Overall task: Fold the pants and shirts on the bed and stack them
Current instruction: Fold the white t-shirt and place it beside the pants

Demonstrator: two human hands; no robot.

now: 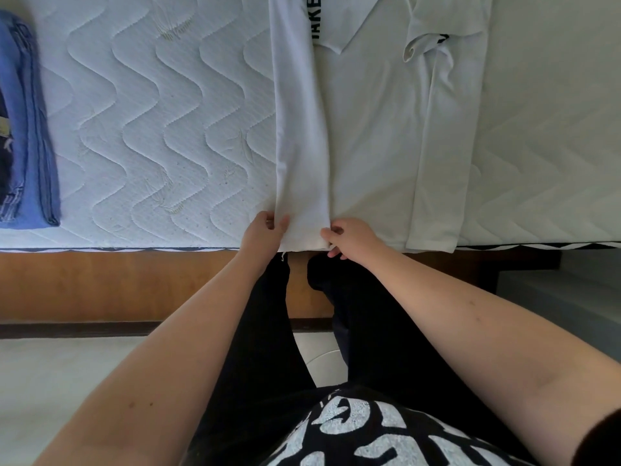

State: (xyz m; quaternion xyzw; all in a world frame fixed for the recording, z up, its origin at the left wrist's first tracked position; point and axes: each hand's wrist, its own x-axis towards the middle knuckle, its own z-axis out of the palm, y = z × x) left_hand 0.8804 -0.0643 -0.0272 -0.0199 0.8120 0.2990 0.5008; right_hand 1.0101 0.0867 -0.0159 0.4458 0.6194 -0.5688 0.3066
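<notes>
Two hands work at the near hem of a white shirt (376, 136) that lies flat on the bed (151, 129), its length running away from the person and its hem reaching the mattress edge closest to them. The left hand (263, 232) pinches the hem at the outer corner of the shirt's left-side panel, thumb on top of the cloth and fingers curled beneath. The right hand (351, 237) grips the hem just beside it, at the inner edge of that same panel, fingers curled round the fabric with the fingertips showing below the mattress edge. This left panel is folded inward over the shirt's body as a long narrow strip; the right side is likewise folded in, with a short sleeve (433, 38) lying crumpled on top toward the far end. Dark printed lettering (316, 18) shows near the shirt's far end, partly covered by the folds. Well to the left of the shirt, at the frame's edge, sits a stack of folded blue jeans (28, 129) on the quilted mattress. Nearer than the shirt, below the mattress edge, runs the wooden bed frame (100, 284), with the person's dark trousers (363, 324) in front of it.
</notes>
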